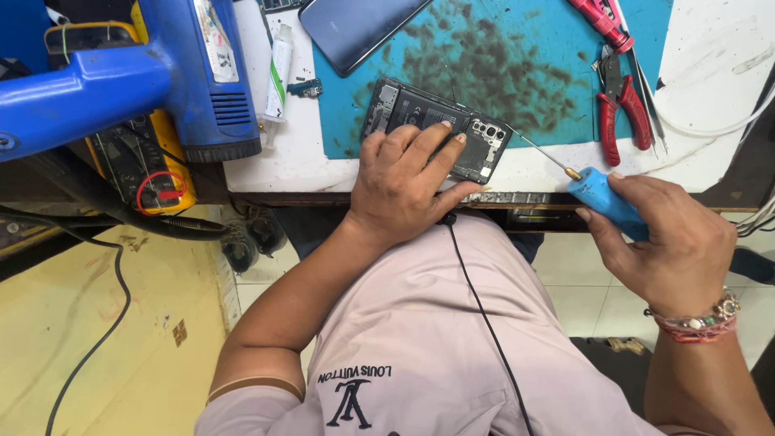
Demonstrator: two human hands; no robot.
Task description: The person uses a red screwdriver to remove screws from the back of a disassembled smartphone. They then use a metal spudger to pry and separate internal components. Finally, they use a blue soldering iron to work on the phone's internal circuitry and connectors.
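Note:
An opened black phone [408, 109], its back cover off and its inner parts showing, lies at the near edge of a stained blue mat [500, 56]. My left hand [404, 182] rests flat on the phone and pins it down. My right hand [674, 242] grips a blue-handled screwdriver [601, 195]. Its thin metal shaft points left, and the tip is right beside the phone's camera corner [491, 132].
Red-handled pliers [622, 109] and a red tool [601, 20] lie on the right of the mat, and a dark phone panel [359, 24] at its top. A blue hot-air tool [145, 69], a white tube [278, 69] and a yellow multimeter [141, 165] stand at the left.

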